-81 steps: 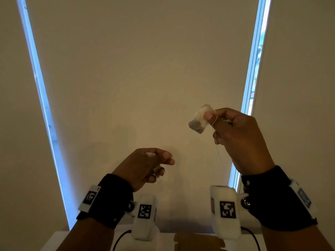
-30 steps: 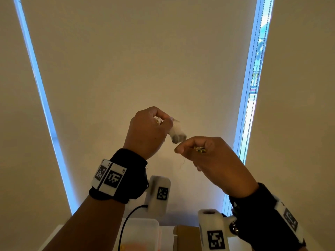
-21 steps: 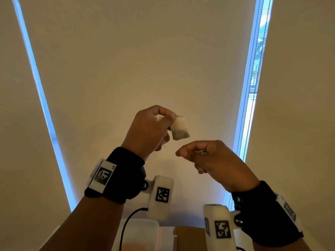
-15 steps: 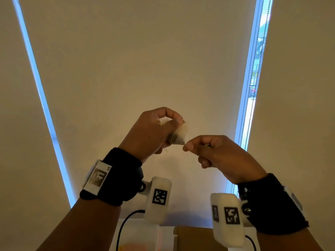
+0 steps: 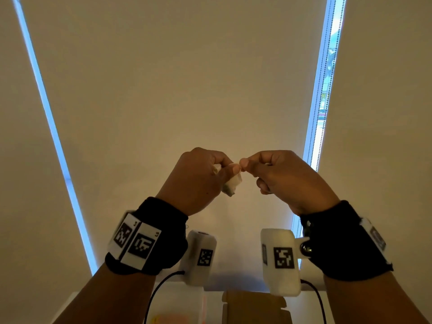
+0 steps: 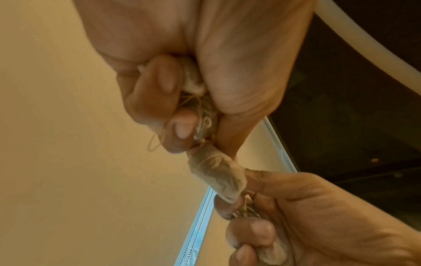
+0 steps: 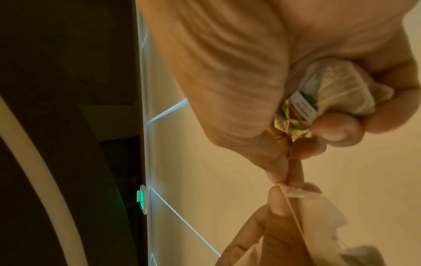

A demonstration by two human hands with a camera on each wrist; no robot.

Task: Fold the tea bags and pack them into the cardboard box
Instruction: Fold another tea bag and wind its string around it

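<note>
Both hands are raised together in front of a window blind. My left hand [image 5: 230, 169] pinches a pale tea bag [image 5: 231, 187] that hangs below its thumb; in the left wrist view the tea bag [image 6: 216, 172] sticks out past loops of string [image 6: 202, 124] caught in the curled fingers. My right hand [image 5: 244, 163] meets it, thumb and forefinger pinching that bag's top corner [image 7: 293, 181]. Its other fingers curl round a second, string-wrapped tea bag [image 7: 337, 90] with a printed tag [image 7: 304, 108]. The brown cardboard box [image 5: 254, 309] lies low, partly hidden by the wrist cameras.
A translucent plastic container [image 5: 177, 305] stands left of the box on a white table at the bottom edge. Beige roller blinds fill the background, with bright window gaps at left and right and a bead chain [image 5: 323, 90] at the right.
The tea bag went from my right hand to my left. Over the last second my right hand rose until its fingertips met the bag, which now hangs lower under the left thumb.
</note>
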